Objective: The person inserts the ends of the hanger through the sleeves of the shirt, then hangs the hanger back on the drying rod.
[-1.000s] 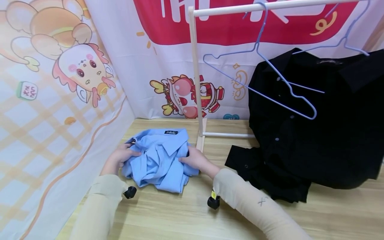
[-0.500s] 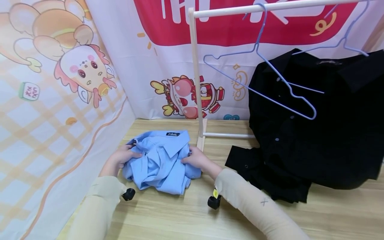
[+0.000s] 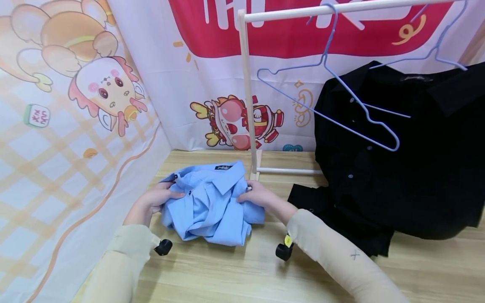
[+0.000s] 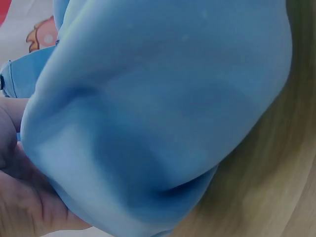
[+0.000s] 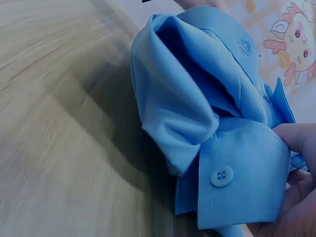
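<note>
A light blue button-up shirt [image 3: 212, 210] lies bunched up at the left of the wooden table, its collar and dark label toward the back. My left hand [image 3: 157, 197] grips its left side, thumb on top of the cloth. On the other side my right hand [image 3: 259, 195] holds the shirt, thumb over the front. The right wrist view shows a buttoned cuff [image 5: 242, 177] beside the fingers of that hand. A big fold of blue cloth [image 4: 148, 108] fills most of the left wrist view and hides part of the left hand.
Behind the shirt stands a white garment rack [image 3: 248, 92]. A blue hanger [image 3: 326, 63] hangs from its bar, and a second hanger [image 3: 435, 52] carries a black shirt [image 3: 398, 160] at the right. A printed cloth wall [image 3: 75, 168] borders the table on the left.
Both hands have shifted the blue shirt slightly to the right. The right hand and forearm have moved further right than the left. Rack and hangers look the same.
</note>
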Demonstrator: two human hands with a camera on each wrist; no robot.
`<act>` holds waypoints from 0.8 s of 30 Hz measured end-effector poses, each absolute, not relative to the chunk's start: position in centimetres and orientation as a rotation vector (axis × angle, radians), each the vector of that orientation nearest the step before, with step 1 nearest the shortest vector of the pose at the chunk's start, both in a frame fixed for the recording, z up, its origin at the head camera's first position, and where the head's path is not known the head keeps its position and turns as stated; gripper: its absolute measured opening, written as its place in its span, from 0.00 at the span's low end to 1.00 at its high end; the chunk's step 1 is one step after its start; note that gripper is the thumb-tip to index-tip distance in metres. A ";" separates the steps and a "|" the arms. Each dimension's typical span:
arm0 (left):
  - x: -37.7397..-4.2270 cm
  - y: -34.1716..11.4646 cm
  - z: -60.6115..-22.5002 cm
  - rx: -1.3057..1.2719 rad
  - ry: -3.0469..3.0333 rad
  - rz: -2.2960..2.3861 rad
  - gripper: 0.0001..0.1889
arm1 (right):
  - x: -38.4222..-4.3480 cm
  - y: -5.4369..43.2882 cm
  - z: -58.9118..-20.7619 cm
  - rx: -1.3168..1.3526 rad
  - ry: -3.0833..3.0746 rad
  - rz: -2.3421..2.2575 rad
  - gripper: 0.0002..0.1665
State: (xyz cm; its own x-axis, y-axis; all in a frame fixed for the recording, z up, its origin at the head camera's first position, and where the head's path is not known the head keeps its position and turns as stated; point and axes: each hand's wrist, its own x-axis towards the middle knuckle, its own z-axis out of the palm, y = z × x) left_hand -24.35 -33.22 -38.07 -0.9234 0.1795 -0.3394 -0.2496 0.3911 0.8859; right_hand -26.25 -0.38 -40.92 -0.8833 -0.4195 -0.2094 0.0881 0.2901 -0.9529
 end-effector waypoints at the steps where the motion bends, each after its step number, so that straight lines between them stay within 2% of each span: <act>1: -24.3 -33.0 -37.9 -0.051 2.262 1.556 0.42 | -26.2 -0.1 -40.9 -0.289 2.126 -1.630 0.30; 8: -23.7 -31.4 -37.4 -0.008 2.091 1.689 0.38 | -25.6 2.1 -39.8 -0.306 2.084 -1.625 0.35; 16: -23.5 -29.5 -37.8 0.051 1.981 1.754 0.41 | -25.4 4.2 -39.2 -0.336 2.100 -1.574 0.29; 24: -23.4 -27.6 -38.3 0.095 1.916 1.819 0.45 | -25.0 6.1 -39.3 -0.319 2.130 -1.532 0.30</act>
